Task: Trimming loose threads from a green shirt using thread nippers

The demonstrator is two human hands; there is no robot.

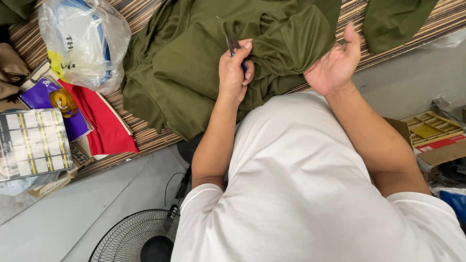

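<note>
Item, nearest: a black floor fan [141, 237] on the grey floor, below the person's white shirt [310, 194]. Item: left hand [234, 73], fingers curled tight round a small dark cutting tool [232, 42] with a blue handle, probably thread snips, though the fist hides most of it; the blades point up onto the cloth. Item: right hand [335, 63], palm up and fingers tucked under a raised fold, gripping and lifting it; the two hands work apart, the fold between them. Item: olive green garment [194, 63], bunched and spread across the middle of the striped worktop [145, 136], its lower edge hanging over the near side. Item, left of the garment: folded red cloth [104, 121], a purple packet [43, 97] with a yellow tape roll [63, 101] on it, a printed grid card [31, 143], and farther back a clear plastic bag [85, 39] holding something blue and white. Item, right: a yellow compartment tray [429, 127] low beside the worktop. Item, farthest: a second olive piece [393, 19] at the back edge. Risk noted: the blades lie against bunched layers, so a closing snip could nick the cloth itself, and the right fingers hidden under the fold sit near the tool's line.
</note>
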